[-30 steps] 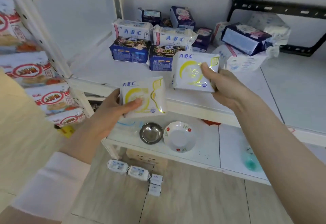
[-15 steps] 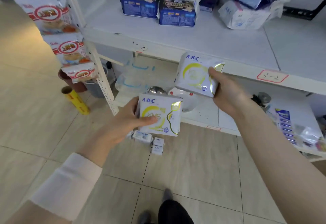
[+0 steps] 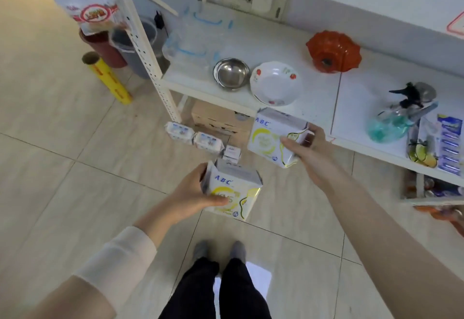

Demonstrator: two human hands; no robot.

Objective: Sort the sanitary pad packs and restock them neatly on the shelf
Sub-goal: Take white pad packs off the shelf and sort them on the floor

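both hands lowered, two abc packs [image 3: 232,193], one each

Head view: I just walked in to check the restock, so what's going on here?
A person stands at a low white shelf, one white-and-yellow ABC pack in each hand. The left hand holds the nearer pack over the floor tiles; the right hand holds the farther pack by the shelf's front edge. Small packs lie on the floor near the shelf leg.
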